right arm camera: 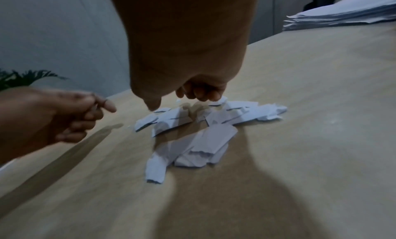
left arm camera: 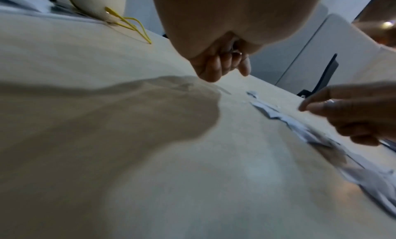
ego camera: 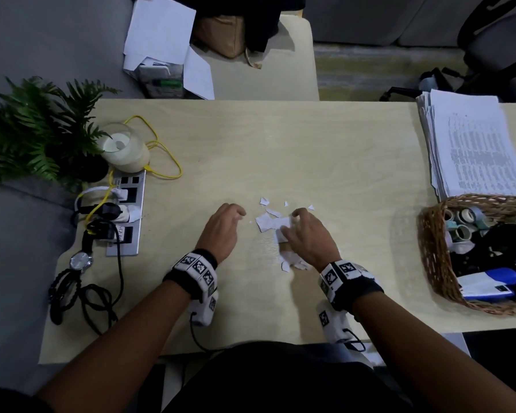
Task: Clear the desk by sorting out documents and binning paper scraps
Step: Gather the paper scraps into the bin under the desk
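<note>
Torn white paper scraps (ego camera: 268, 223) (right arm camera: 214, 139) lie in a loose pile on the pale wooden desk (ego camera: 280, 144), with a few tiny bits just beyond. My right hand (ego camera: 289, 225) (right arm camera: 171, 100) claws down over the pile, curled fingertips and thumb on the scraps. My left hand (ego camera: 236, 214) (left arm camera: 227, 66) hovers just left of the pile with curled fingers. In the right wrist view it seems to pinch a small pale sliver. A thick stack of printed documents (ego camera: 474, 150) (right arm camera: 342, 15) lies at the far right.
A wicker basket (ego camera: 429, 248) of tape rolls and stationery stands at the right edge. At the left are a power strip (ego camera: 128, 216) with cables, a candle jar (ego camera: 122, 147), a fern (ego camera: 33, 129) and a wristwatch (ego camera: 81, 260). Loose sheets (ego camera: 161, 34) lie on a chair behind the desk.
</note>
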Available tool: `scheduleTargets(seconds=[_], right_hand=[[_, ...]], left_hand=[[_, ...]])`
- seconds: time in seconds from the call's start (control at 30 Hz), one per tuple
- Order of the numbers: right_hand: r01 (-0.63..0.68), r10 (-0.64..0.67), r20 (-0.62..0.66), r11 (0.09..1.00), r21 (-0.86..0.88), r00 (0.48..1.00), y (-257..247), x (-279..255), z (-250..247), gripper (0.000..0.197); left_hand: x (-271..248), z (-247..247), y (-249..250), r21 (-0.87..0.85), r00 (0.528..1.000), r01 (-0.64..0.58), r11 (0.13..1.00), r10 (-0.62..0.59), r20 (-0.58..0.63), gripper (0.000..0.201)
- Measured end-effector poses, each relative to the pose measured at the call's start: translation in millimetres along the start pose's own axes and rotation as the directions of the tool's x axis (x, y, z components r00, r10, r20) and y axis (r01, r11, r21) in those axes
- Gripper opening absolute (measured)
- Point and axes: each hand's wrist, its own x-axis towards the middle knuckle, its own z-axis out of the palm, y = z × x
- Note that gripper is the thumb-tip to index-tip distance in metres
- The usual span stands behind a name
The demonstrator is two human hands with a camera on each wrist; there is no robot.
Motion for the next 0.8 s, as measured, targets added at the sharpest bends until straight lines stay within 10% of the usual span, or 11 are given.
scheduleTargets(seconds=[0.13, 0.33, 0.6, 0.8], right_hand=[[0.113, -0.091, 0.071, 0.904, -0.413, 0.993, 1, 4, 12, 0.063], [0.205, -0.235, -0.036, 0.905, -0.373, 0.971, 13, 1, 21, 0.023], [0.268, -0.31, -0.048, 0.882, -0.388, 0.95, 15, -4, -3, 0.023], [0.03, -0.006, -0.181, 0.991, 0.13, 0.984, 17, 4, -14, 0.03]], left_hand=[[16, 12, 12, 0.228, 0.984, -0.103, 0.968, 0.066, 0.165, 0.03], [23, 34, 9, 0.545, 0.945, -0.292, 0.786, 0.15, 0.29, 0.025], [37, 9, 5, -0.071, 0.988, 0.133, 0.989, -0.138, -0.07, 0.039], [30, 4, -12, 0.11, 0.994, 0.091, 0.99, -0.096, 0.043, 0.019]])
